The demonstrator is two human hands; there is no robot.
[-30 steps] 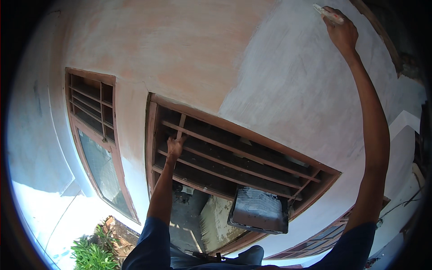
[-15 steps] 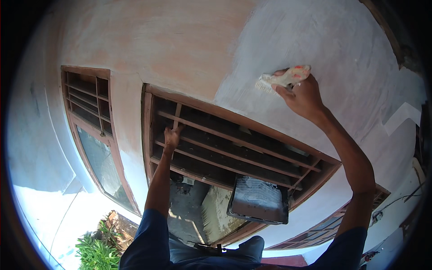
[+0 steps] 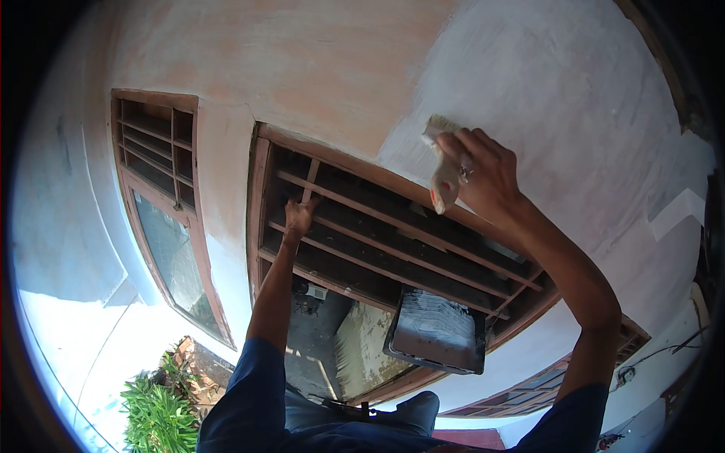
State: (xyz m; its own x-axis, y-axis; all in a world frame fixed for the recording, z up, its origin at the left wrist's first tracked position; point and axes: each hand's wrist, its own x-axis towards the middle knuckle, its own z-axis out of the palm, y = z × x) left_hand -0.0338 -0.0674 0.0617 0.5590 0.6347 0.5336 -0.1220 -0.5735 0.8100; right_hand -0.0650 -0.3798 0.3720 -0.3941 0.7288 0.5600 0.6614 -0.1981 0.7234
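Above the brown wooden window frame [image 3: 393, 226]: right hand [image 3: 487, 181], fingers curled tight round a whitish paint-soaked brush [image 3: 442, 170], pressed to the grey-white painted wall [image 3: 574, 121]; left hand [image 3: 300, 217] clasped on a horizontal bar, seemingly for balance; black paint tray [image 3: 436, 332] below.

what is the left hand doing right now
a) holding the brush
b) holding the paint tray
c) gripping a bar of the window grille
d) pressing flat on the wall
c: the left hand is closed around an upright wooden bar of the window grille, while the right hand holds the brush against the wall and the paint tray sits untouched lower in the window opening.
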